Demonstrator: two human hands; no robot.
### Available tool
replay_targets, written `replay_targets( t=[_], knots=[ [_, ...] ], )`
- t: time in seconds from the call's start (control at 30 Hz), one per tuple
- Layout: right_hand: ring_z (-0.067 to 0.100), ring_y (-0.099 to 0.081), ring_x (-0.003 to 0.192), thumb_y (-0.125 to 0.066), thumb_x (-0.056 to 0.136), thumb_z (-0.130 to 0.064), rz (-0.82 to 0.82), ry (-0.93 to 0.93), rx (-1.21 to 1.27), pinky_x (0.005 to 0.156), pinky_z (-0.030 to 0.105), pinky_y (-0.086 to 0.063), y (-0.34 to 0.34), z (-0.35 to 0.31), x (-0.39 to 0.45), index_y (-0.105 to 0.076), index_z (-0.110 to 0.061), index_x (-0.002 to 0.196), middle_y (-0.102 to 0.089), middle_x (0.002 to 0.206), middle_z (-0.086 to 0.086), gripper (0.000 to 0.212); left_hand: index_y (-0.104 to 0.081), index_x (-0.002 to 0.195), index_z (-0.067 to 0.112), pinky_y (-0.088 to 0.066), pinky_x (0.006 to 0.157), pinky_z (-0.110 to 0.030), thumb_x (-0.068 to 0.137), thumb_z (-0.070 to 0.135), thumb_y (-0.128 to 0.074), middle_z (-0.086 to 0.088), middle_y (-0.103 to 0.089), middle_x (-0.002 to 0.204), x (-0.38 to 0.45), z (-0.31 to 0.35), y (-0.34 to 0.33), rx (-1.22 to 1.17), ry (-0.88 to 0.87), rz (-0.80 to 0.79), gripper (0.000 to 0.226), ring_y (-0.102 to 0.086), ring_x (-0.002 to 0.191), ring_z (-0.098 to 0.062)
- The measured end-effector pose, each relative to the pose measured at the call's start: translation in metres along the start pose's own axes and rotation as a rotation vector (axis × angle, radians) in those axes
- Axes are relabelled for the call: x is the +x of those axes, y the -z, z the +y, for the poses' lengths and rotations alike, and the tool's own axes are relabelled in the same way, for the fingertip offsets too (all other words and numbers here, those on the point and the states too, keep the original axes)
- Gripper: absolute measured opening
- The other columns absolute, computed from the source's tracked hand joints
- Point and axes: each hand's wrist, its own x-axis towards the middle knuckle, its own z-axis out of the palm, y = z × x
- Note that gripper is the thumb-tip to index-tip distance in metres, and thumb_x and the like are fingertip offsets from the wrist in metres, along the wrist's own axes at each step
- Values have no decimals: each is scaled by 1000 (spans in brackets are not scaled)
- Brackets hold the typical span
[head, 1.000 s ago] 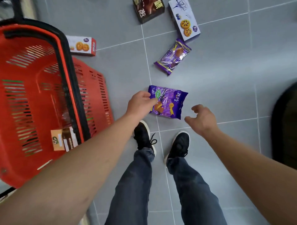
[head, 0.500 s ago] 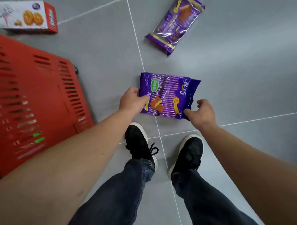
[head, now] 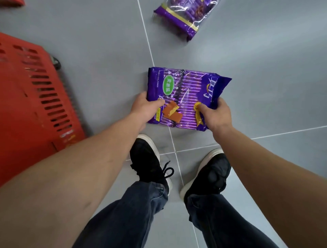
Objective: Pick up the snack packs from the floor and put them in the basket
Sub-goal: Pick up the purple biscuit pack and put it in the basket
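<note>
A large purple snack pack [head: 185, 93] with a green round label lies flat over the grey floor tiles in front of my feet. My left hand [head: 144, 108] grips its near left edge, thumb on top. My right hand [head: 215, 115] grips its near right corner, thumb over the gold rosette. A second, smaller purple pack [head: 184, 16] with a clear window lies farther away at the top edge. The red basket [head: 26, 99] stands at the left; only its slotted side wall shows.
My two black shoes [head: 150, 159] stand just behind the pack, on the floor's tile joints. A red box corner [head: 12, 2] peeks in at the top left. A small dark wheel [head: 56, 62] sticks out by the basket's side.
My right hand has closed on the pack's right corner and my left has taken a fuller grip. The view has dropped closer to the floor, so the pack looks larger.
</note>
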Motion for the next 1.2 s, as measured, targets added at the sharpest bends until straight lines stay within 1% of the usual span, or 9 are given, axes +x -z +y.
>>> replay_targets(
  t=[0.1,0.2,0.27,0.4,0.5,0.73,0.9,1.1,1.2],
  knots=[
    [19,-68,94,-67,90,-24,46,12,-29,85,40,-57,0,-4,-2,-55,-26,105,-65,99,-8,20,-63,118,17,-61,80,-45,87,22,-73,-6,-74,106,-6,0,1,-38,35,-44,32,-73,89,-23],
    [20,-67,91,-64,90,-22,97,19,-75,86,44,-57,11,-9,-12,-57,-29,97,-65,93,-9,12,-65,117,14,-61,81,-49,88,17,-71,-7,-74,107,-19,1,6,-64,33,-58,30,-74,91,-25],
    [19,-68,90,-63,90,-24,94,24,-96,86,45,-57,20,-16,-28,-57,-29,97,-66,95,-9,11,-67,113,15,-60,82,-51,87,16,-71,-7,-75,104,-34,4,11,-83,16,-53,26,-74,90,-26],
    [18,-69,88,-64,90,-24,91,64,-123,83,45,-58,47,-40,-72,-62,-25,103,-69,98,-7,13,-68,105,19,-62,79,-46,88,17,-70,-3,-75,99,-81,21,23,-71,-44,-11,17,-74,86,-21],
    [20,-70,88,-66,89,-24,66,94,-145,83,47,-58,75,-66,-112,-61,-30,93,-71,96,-6,9,-70,101,22,-62,79,-44,87,17,-70,-1,-76,96,-123,36,37,-80,-100,-10,15,-75,85,-19],
    [19,-69,86,-66,90,-22,52,194,-188,83,45,-58,132,-129,-208,-63,-26,100,-68,90,-7,11,-73,91,27,-60,84,-48,70,34,-73,0,-78,93,-234,71,67,-130,-171,5,22,-75,85,-21],
    [16,-67,82,-65,91,-23,26,269,-231,82,43,-58,150,-168,-275,-60,-27,96,-65,83,-11,9,-72,81,29,-61,83,-47,77,30,-72,1,-77,89,-304,84,92,-175,-220,94,4,-75,83,-20],
    [22,-67,87,-64,90,-24,-38,416,-370,84,48,-56,154,-224,-365,-57,-28,89,-65,87,-6,8,-72,82,27,-61,81,-47,79,29,-73,2,-77,89,-390,93,150,-261,-294,151,4,-75,82,-18],
    [23,-67,92,-64,91,-27,-64,505,-469,86,47,-56,144,-254,-402,-56,-28,92,-65,93,-5,8,-72,92,25,-61,81,-41,87,22,-72,2,-76,93,-423,94,187,-300,-329,171,6,-74,86,-17]
  ],
)
